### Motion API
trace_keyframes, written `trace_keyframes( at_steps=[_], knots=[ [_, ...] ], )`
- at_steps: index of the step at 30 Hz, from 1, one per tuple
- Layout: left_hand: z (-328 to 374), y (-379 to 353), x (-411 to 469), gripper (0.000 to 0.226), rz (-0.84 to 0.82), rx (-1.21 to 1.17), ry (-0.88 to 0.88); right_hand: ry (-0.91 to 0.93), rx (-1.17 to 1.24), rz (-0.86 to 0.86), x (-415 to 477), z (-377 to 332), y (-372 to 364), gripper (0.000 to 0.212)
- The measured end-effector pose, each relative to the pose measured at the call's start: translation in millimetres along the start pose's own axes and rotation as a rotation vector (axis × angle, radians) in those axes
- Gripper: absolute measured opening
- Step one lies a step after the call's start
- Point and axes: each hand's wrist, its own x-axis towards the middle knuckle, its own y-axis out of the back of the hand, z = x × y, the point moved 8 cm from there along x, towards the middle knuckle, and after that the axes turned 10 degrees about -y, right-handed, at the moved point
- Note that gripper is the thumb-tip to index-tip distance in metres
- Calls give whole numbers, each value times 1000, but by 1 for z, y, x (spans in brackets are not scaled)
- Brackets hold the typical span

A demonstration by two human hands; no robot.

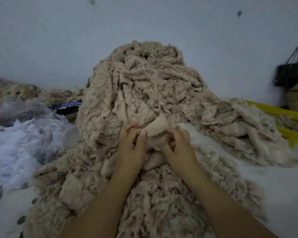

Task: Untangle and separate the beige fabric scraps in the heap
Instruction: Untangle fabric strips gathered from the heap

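Left hand (130, 146) and right hand (178, 145) pinch one beige scrap (155, 128) on the heap (144, 83), right fingertips partly hidden.

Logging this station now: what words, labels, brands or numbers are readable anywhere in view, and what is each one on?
No text here can be read.
On the yellow crate: small dark marks on the inner wall, too blurred to read.
On the bowl: a blue pattern along the rim; too blurred to tell whether it is lettering.
On the black bag: no print shows.

Bare forearms (110, 194) run up to the left hand (130, 145) and right hand (178, 145), fingernails (143, 133) short.
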Motion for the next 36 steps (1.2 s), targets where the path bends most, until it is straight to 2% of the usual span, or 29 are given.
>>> trace_keyframes(
  at_steps=[2, 4, 6, 9, 10, 12, 14, 16, 18, 21, 23, 25, 28, 31, 33, 36],
  knots=[
    [16, 2, -1, 20, 1, 62, -124, -15, -52, -25, 4, 1, -6, 58],
    [40, 2, -3, 25, 2, 84, -303, 49, -67, -25, -2, -6, -11, 60],
    [56, -13, -9, 24, -109, -8, -380, 5, -49, -19, -2, 3, -9, 57],
    [51, -30, -15, 20, -253, -183, -198, -169, 140, 18, 7, 23, -1, 50],
    [47, -29, -14, 20, -230, -198, -148, -188, 173, 28, 10, 24, 1, 38],
    [41, -21, -11, 21, -161, -200, -103, -170, 65, 83, 15, 19, 5, 6],
    [34, -16, -10, 23, -107, -201, -63, -147, 19, 188, 14, 20, 15, 15],
    [22, -11, -9, 25, -41, -195, -9, -209, 144, 290, 10, 31, 33, 20],
    [7, -4, -7, 25, 55, -164, 76, -318, 333, 337, 9, 44, 44, 16],
    [-17, 8, -7, 27, 207, -183, 251, -380, 604, 271, 10, 43, 41, 36],
    [-33, 13, -10, 28, 310, -296, 374, -361, 639, 192, 9, 36, 37, 55],
    [-44, 13, -13, 30, 363, -398, 490, -357, 663, 168, 9, 35, 35, 64],
    [-47, 11, -13, 25, 391, -492, 542, -429, 696, 212, 10, 44, 35, 50],
    [-44, 13, -14, 25, 392, -524, 527, -610, 821, 219, 11, 62, 26, 31],
    [-41, 15, -14, 20, 391, -537, 527, -697, 866, 219, 12, 74, 24, 32],
    [-40, 18, -17, 26, 437, -561, 562, -736, 892, 278, 7, 83, 30, 36]
  ],
)
